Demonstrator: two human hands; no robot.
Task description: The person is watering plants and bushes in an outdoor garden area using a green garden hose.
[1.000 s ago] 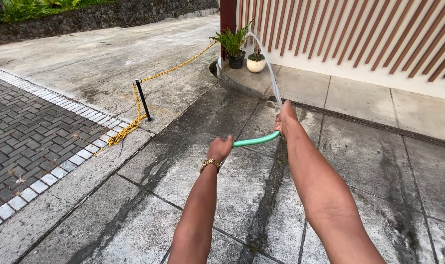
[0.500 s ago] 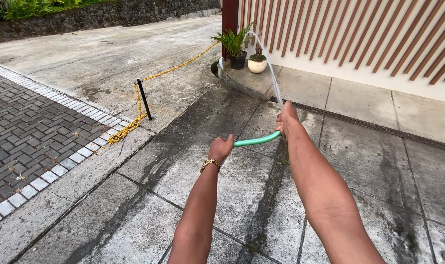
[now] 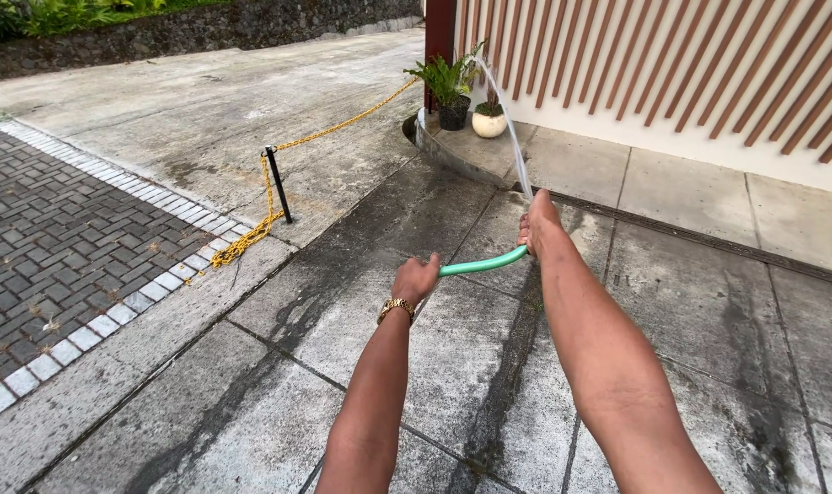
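— What stands by the slatted wall?
— A black pot holding a leafy fern and a round white pot with a small plant, side by side on the raised concrete step.

— And the hose?
— The green hose spans both hands: left hand closed around it, right hand gripping its end, which points up and away, water arcing toward the pots.

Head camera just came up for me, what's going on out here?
A person holds a green hose with both hands outdoors. The right hand grips the nozzle end and the left hand holds it further back. A thin jet of water arcs up toward two potted plants by the slatted wall. The concrete paving below is patchy wet.
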